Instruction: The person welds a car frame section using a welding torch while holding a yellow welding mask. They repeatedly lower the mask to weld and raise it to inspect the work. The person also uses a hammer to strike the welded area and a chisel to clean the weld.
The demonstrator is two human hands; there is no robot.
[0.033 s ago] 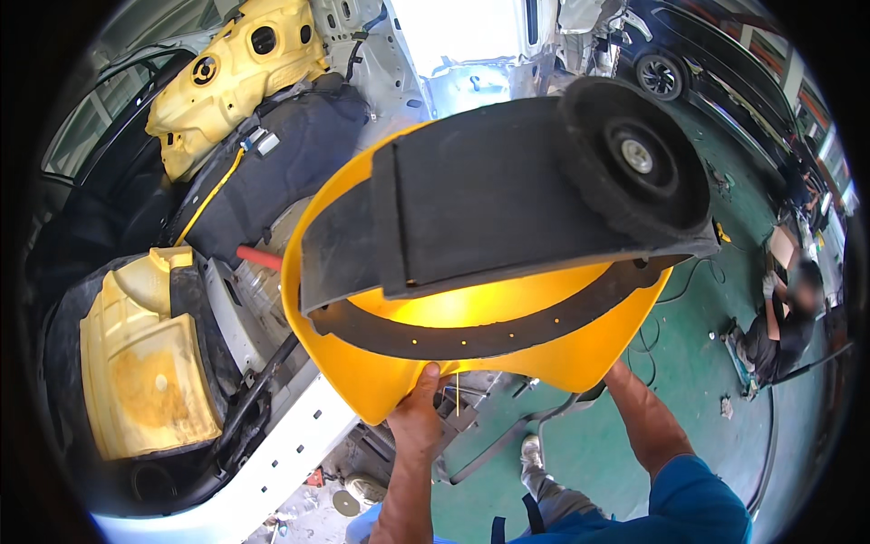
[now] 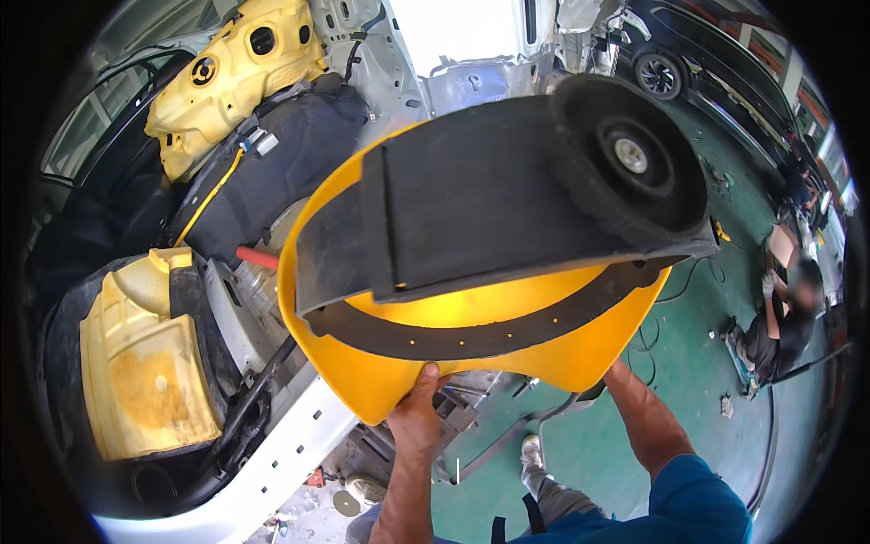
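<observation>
- I see the left hand (image 2: 419,419) gripping the bottom edge of a big yellow curved panel (image 2: 544,358). The thumb lies on the front, and the fingers (image 2: 426,374) are closed on the edge.
- The right hand is hidden behind the panel. Only the right forearm (image 2: 645,419) shows, going up under the panel's right side. I cannot tell how those fingers are set.
- The panel is held up high in the middle of the view, above the floor. It touches nothing but the hands.
- A thick black pad (image 2: 471,204) covers the top of the panel. A thin black strip (image 2: 489,334) with small holes curves along below it.
- A round black disc (image 2: 630,163) with a silver middle sits at the panel's top right.
- To the left is an open white car body (image 2: 272,462). It has yellow foam blocks (image 2: 145,372) low on the left and (image 2: 231,82) at the top.
- A small white label (image 2: 261,140) sits on a black padded part (image 2: 272,163) between the yellow blocks. A short red bar (image 2: 258,257) pokes out just under it.
- The floor (image 2: 689,363) is green and shiny. Cables lie on it.
- Another person (image 2: 784,326) crouches on the floor at the far right.
- A dark car (image 2: 698,63) is parked at the top right.
</observation>
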